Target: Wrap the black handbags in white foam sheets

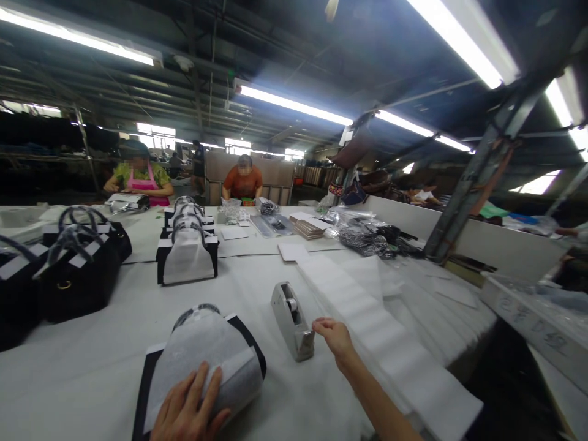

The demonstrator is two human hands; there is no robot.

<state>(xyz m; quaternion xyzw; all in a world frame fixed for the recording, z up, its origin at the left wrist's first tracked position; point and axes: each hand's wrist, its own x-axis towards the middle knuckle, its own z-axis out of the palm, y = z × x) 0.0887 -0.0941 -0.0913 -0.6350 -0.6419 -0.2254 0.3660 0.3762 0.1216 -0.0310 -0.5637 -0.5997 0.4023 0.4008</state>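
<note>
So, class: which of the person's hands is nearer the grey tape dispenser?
Right. The right hand has its fingertips at the front end of the tape dispenser; the left hand lies flat on the paper-wrapped bag, off to the dispenser's left.

At your twelve o'clock, a grey tape dispenser (292,320); at ten, a black bag (187,254) trimmed white; white foam sheets (367,312) at one.

Left hand (188,407): bare, no glove, ring or watch showing; only the fingers and back of the hand are in view, wrist cut off by the frame edge. Right hand (337,338): bare; forearm uncovered to the frame edge, no sleeve, bracelet or watch visible.
</note>
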